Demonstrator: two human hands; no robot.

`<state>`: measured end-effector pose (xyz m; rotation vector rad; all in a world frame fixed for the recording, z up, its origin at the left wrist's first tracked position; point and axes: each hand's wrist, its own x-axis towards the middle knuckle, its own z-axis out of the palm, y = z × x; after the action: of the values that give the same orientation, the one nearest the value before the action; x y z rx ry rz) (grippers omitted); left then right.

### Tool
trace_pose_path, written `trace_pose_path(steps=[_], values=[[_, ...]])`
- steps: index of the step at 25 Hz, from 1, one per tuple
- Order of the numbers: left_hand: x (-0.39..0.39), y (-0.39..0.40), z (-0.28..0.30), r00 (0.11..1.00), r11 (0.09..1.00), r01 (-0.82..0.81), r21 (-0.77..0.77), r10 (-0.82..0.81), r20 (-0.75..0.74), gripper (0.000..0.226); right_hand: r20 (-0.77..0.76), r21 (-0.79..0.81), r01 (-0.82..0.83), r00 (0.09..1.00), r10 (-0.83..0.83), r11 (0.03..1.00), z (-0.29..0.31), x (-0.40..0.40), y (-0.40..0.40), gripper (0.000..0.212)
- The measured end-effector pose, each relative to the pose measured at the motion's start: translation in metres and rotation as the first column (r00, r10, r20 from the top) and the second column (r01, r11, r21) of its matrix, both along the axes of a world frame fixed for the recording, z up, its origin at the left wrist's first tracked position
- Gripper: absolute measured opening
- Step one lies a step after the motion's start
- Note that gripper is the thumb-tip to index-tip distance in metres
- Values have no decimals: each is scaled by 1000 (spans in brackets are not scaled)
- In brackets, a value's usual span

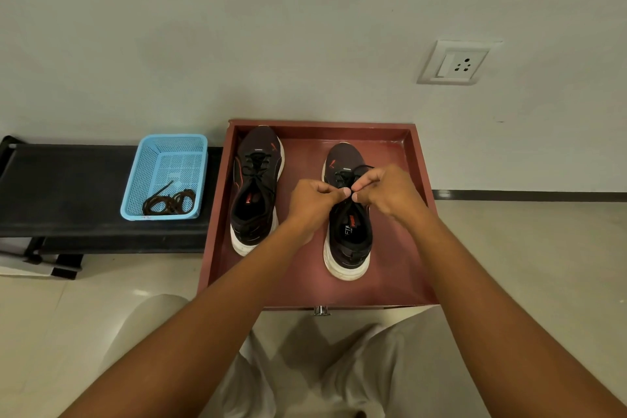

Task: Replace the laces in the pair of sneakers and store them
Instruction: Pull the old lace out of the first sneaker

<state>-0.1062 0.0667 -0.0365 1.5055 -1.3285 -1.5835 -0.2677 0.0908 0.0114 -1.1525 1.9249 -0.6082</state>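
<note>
Both hands over right sneaker [347, 234] in red drawer [419, 159]. Left hand [310, 202] and right hand [386, 190] curled, thumbs nearly touching, each pinching black lace [342, 176] at the tongue. Left sneaker [256, 187] laced, beside it, apart. Brown laces [169, 202] coiled in blue basket [163, 149] on black surface [68, 187].

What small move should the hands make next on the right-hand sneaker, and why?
Probably pull the pinched lace ends apart to snug the knot. Both the left hand and right hand pinch the lace over the right sneaker, thumbs nearly touching, while the left sneaker already looks laced in the drawer. Whether a knot is formed is hidden.
</note>
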Motion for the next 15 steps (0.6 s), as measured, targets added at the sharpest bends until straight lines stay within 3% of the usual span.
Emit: trace_pose_path(steps=[5, 8, 12, 15], values=[[-8, -2, 5, 1000, 1000, -12, -7, 12, 29, 5, 292, 8, 238, 928, -230, 971, -10, 0, 11, 21], [-14, -1, 9, 998, 999, -31, 13, 30, 58, 12, 408, 54, 302, 863, -297, 952, -12, -1, 14, 25], [-18, -5, 9, 995, 998, -35, 44, 30, 98, 16, 460, 103, 384, 799, -387, 917, -19, 0, 14, 24], [-18, -7, 10, 996, 982, -84, 170, 84, 7, 14, 444, 118, 418, 789, -424, 901, -23, 4, 14, 20]])
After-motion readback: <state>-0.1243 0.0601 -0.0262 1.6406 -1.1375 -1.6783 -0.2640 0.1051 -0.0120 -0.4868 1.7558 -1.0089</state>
